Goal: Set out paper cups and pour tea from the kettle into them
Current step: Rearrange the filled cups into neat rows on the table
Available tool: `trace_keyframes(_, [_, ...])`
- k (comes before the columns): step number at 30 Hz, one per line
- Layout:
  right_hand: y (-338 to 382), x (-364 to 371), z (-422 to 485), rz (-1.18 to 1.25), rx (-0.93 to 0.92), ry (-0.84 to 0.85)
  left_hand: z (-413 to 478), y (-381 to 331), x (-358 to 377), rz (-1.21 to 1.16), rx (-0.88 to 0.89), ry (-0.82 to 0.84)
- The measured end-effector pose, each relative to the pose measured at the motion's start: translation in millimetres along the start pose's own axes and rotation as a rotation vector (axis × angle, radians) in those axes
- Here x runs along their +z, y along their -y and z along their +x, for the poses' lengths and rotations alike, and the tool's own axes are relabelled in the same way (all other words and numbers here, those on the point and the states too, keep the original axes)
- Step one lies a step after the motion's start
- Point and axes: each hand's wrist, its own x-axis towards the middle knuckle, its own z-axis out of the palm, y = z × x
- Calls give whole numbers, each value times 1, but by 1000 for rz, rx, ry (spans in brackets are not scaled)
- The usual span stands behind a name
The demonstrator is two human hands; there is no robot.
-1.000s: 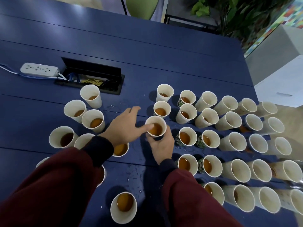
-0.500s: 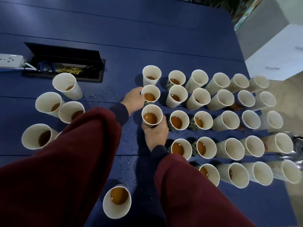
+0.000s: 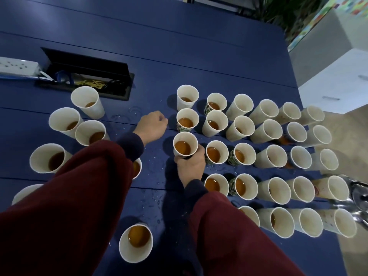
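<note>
Several white paper cups stand in rows on the dark blue table (image 3: 179, 46), most with brown tea in them. My right hand (image 3: 190, 166) grips one tea-filled cup (image 3: 185, 145) from below at the left end of the middle row. My left hand (image 3: 152, 127) hovers with loosely curled fingers just left of another filled cup (image 3: 187, 120), holding nothing. A shiny metal kettle (image 3: 358, 198) shows partly at the right edge.
A loose group of filled cups (image 3: 67, 122) stands to the left, and a single one (image 3: 136, 242) sits near me. An open black cable box (image 3: 85, 74) and a white power strip (image 3: 18, 65) lie at the far left. Water drops spot the table between my arms.
My left hand has drawn back from the cup in the row behind and now sits a little left of it. My right hand keeps hold of its cup.
</note>
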Motion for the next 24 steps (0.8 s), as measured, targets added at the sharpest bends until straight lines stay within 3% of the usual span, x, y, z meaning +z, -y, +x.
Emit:
trace_keyframes(5, [-1,4,-15,31,101,52,-42,30,-35,344,-17,80])
trace_keyframes(12, [-9,1,-51,148,195,163,-101,60,-32,576,-3,134])
trace_keyframes(17, [-18,-5,-76,100,42,304,-123,67,-19,661,32,31])
trace_keyframes(24, [-28,-14,-102,-124,-312,458,-156,32,-6,491,146,-4])
